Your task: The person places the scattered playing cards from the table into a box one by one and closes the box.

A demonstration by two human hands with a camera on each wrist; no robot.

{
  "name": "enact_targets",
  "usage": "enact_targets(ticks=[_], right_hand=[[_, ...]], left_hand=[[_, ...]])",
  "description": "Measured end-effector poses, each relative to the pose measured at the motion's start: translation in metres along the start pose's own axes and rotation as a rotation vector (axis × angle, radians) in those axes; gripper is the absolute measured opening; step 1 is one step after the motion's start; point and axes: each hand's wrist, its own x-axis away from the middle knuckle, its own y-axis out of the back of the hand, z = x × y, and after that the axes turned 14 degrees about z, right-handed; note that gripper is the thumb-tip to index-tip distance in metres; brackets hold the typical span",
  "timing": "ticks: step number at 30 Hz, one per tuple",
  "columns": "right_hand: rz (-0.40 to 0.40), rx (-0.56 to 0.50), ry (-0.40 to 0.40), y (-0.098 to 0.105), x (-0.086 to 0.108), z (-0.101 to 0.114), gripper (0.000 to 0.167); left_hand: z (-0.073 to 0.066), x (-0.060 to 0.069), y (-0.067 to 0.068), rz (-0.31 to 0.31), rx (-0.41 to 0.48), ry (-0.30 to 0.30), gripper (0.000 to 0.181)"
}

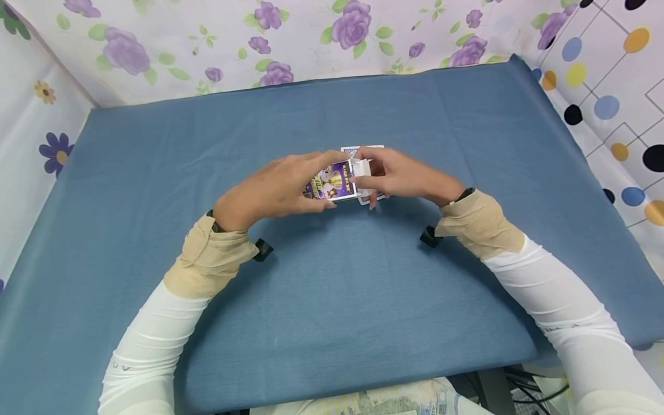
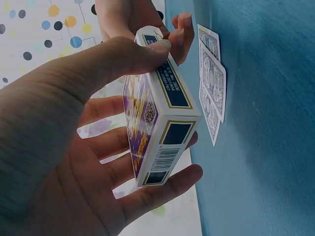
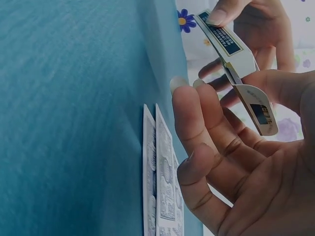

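My left hand (image 1: pixel 277 184) grips a small purple and white playing-card box (image 1: pixel 334 181), thumb on its narrow side and fingers spread behind. In the left wrist view the card box (image 2: pixel 167 128) shows its barcode end. The box's far end is open, and its white flap (image 3: pixel 258 110) stands out. At that end is my right hand (image 1: pixel 402 174), its thumb and forefinger on the box by the flap while the other fingers curl loosely. Patterned playing cards (image 2: pixel 212 83), backs up, lie overlapping on the table below, partly hidden by the hands in the head view.
A blue cloth (image 1: pixel 332 300) covers the table. Flowered fabric (image 1: pixel 311 34) hangs along the back edge, and dotted fabric (image 1: pixel 612 86) along the right. Black cables (image 1: pixel 534 392) show under the front edge.
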Motion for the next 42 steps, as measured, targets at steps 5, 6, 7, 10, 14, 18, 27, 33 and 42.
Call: enact_targets(ticks=[5, 6, 7, 10, 14, 18, 27, 33, 42], right_hand=[[0.019, -0.01, 0.001, -0.003, -0.001, -0.001, 0.027], [0.019, -0.007, 0.0, -0.004, -0.001, -0.002, 0.028], [0.019, -0.008, -0.001, -0.004, -0.001, -0.002, 0.029], [0.013, -0.006, 0.0, -0.005, -0.002, -0.004, 0.03], [0.013, 0.001, 0.002, -0.004, -0.003, -0.005, 0.031], [0.019, 0.0, 0.004, -0.003, -0.003, -0.005, 0.035], [0.014, -0.057, 0.016, 0.0, -0.001, -0.005, 0.038], [-0.018, -0.08, 0.014, 0.003, 0.0, -0.004, 0.031], [-0.064, -0.046, 0.018, 0.01, 0.006, -0.002, 0.028]], left_hand=[[-0.001, 0.0, 0.0, 0.011, -0.003, 0.0, 0.073], [-0.001, 0.0, 0.0, 0.012, -0.003, 0.001, 0.073], [-0.001, 0.0, 0.0, 0.013, -0.004, 0.002, 0.073], [-0.001, 0.0, 0.0, 0.013, -0.003, 0.002, 0.073], [-0.002, 0.0, 0.0, 0.014, 0.001, 0.004, 0.073], [-0.002, 0.001, 0.002, 0.014, 0.001, 0.013, 0.073], [0.0, 0.003, 0.003, 0.005, 0.019, 0.011, 0.073], [0.001, 0.004, 0.004, 0.009, 0.033, 0.03, 0.074], [0.004, 0.003, 0.005, 0.006, 0.047, 0.037, 0.074]])
